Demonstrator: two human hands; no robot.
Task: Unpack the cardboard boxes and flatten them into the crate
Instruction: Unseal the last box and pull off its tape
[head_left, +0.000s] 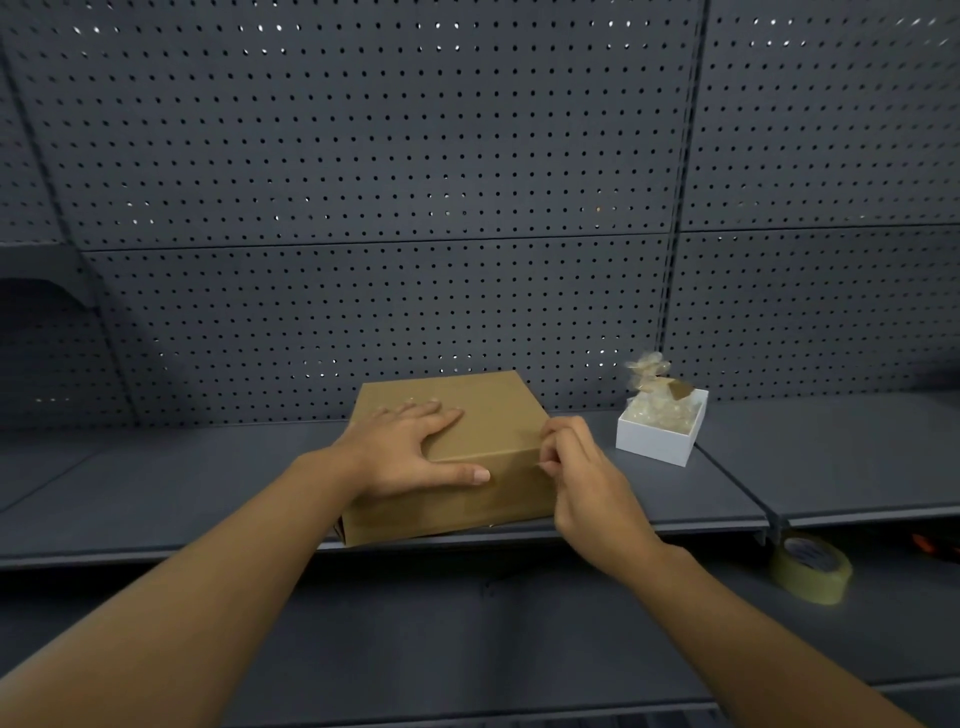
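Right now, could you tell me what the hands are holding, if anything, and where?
The left hand lies flat on the box top. The right hand pinches at the box's front right corner; what it grips cannot be told.

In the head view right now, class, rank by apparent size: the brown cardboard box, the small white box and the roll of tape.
1. Brown cardboard box, clearly largest.
2. Small white box and roll of tape: these look alike in size, and the tape sits nearer the camera, so I won't rank them.
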